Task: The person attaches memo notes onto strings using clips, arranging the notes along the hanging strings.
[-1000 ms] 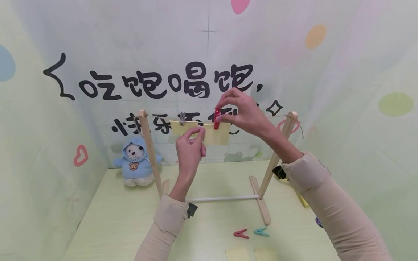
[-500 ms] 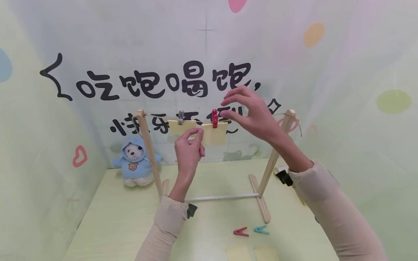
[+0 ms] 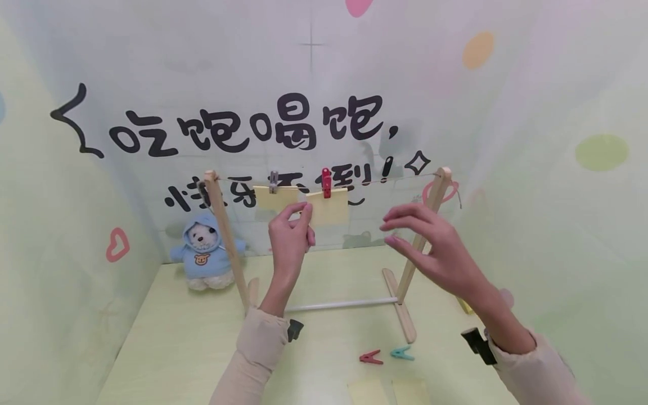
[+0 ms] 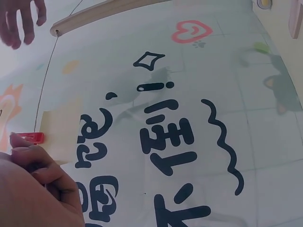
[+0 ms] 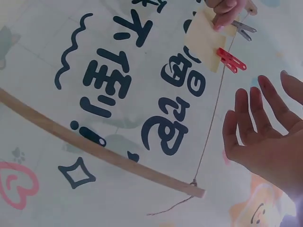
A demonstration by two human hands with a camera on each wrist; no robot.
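Observation:
My left hand (image 3: 289,233) pinches the left edge of a yellow paper note (image 3: 330,208) between thumb and forefinger. A red clothespin (image 3: 326,183) clips that note to a thin string (image 5: 214,111) strung between two wooden posts. Left of it, a grey clothespin (image 3: 274,182) fastens another yellow note (image 3: 273,198) to the same string. My right hand (image 3: 437,250) hangs in the air right of the notes, fingers apart and loosely bent, holding nothing. In the right wrist view the red clothespin stands well away from its fingertips.
On the table lie a dark red clothespin (image 3: 371,356) and a teal clothespin (image 3: 402,353), with two yellow notes (image 3: 367,391) at the front edge. A plush toy in a blue hoodie (image 3: 203,253) sits behind the left post (image 3: 228,242). The right post (image 3: 424,236) stands near my right hand.
My right hand has let go of the red clothespin and moved right and down, away from the string. My left hand keeps its pinch on the note's edge.

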